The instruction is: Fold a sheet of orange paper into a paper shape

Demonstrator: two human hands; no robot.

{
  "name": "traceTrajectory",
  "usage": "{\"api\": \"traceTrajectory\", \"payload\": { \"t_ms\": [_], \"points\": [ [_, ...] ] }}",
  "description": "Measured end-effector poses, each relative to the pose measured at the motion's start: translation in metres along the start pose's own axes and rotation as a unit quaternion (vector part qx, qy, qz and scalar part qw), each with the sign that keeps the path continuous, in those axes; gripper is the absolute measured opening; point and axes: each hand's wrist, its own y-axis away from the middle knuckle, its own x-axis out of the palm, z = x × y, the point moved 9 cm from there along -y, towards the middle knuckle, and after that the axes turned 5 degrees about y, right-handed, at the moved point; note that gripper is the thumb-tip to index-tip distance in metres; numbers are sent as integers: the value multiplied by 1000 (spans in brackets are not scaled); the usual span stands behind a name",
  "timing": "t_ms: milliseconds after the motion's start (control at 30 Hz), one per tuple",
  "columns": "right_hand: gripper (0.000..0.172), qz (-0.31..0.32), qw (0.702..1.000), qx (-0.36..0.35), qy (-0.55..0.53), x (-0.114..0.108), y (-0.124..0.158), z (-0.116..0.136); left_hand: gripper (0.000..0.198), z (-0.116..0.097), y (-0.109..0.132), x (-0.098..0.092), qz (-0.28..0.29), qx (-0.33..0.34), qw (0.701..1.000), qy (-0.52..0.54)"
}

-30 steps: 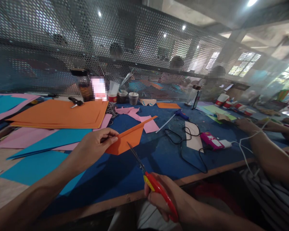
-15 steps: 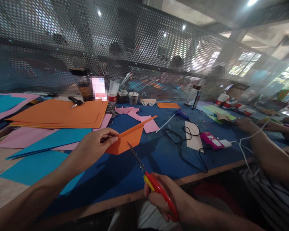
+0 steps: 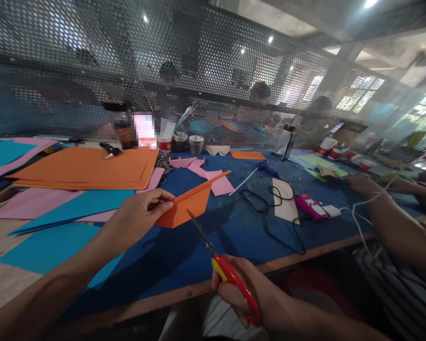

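Between thumb and fingers, my left hand pinches a folded piece of orange paper above the blue tabletop. My right hand is wrapped round the red and yellow handles of a pair of scissors. The scissor blades look closed and point up and left, their tip at the face of the orange paper; whether it touches I cannot tell. Blue paper sheets lie under and beside my left forearm. Just beyond the held paper is a pink paper piece.
A stack of orange sheets carries a black-handled clip-like tool. Blue glue gun, black cord and magenta power strip lie to the right. Cups line a perforated metal screen. A co-worker's arm reaches in at right.
Almost nothing differs. The view has shifted very slightly; both hands, the orange paper and the scissors keep their positions.
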Motion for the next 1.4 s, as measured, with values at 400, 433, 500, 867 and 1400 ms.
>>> {"api": "traceTrajectory", "payload": {
  "t_ms": [400, 433, 500, 867, 1400],
  "points": [
    [24, 4, 998, -38, -40, -1, -9, -18, 37, 2, 0, 0, 0, 3, 1000, 1],
    [23, 5, 998, -40, -41, -1, -9, -18, 36, 1, 0, 0, 0, 3, 1000, 1],
    [20, 10, 999, -40, -35, 0, -8, -15, 37, 1, 0, 0, -1, 3, 1000, 1],
    [30, 32, 999, 14, 15, -11, 29, 2, 44, 11, -6, -4, -15, -9, 1000, -7],
    [42, -403, 692, 72, 595, -214, 28, 8, 47, 27, -9, 2, 1, -16, 1000, -16]
  ]
}}
